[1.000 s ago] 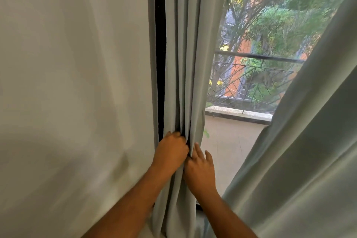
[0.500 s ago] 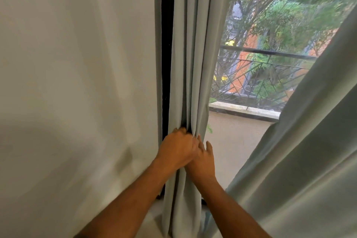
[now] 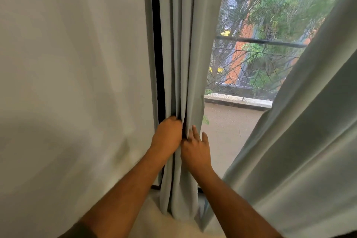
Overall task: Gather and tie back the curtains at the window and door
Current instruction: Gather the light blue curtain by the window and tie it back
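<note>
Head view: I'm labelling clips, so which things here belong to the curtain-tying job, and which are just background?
Job: gathered curtain, gripped by left hand, touched by right hand; right curtain.
Background: wall, balcony railing, trees.

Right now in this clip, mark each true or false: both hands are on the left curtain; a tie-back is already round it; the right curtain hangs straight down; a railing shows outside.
1. Both hands are on the left curtain. True: the left hand grips its folds and the right hand touches them.
2. A tie-back is already round it. False: none shows.
3. The right curtain hangs straight down. False: it slants across the view.
4. A railing shows outside. True.
</note>
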